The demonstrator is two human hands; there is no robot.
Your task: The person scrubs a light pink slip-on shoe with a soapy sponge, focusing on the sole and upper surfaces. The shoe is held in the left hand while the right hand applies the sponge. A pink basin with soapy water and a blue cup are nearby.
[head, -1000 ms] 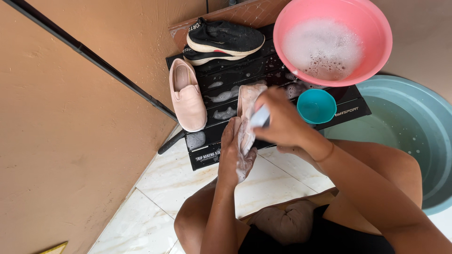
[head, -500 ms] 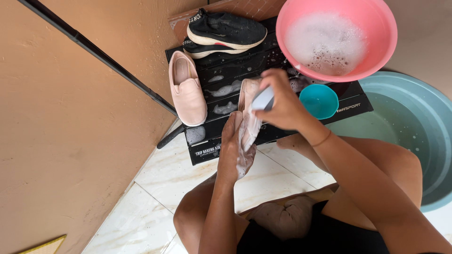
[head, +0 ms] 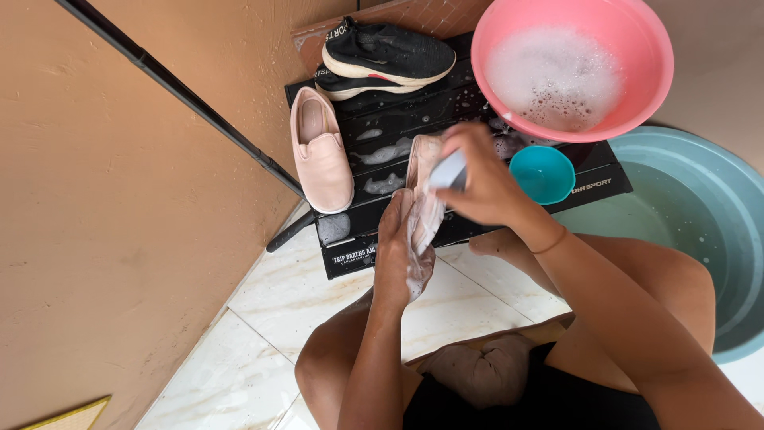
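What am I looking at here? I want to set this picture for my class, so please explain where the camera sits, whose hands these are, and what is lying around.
The camera is worn on a person's head and looks down at their own two bare hands; there is no machine.

The left hand holds a soapy pale pink shoe. The right hand presses a small light blue object, perhaps a brush, against it.

In front lies a wet black board. On it rest a second pink shoe, a pair of black sneakers, a pink basin of foamy water and a small teal bowl. A large teal tub stands to the right on the tiled floor.
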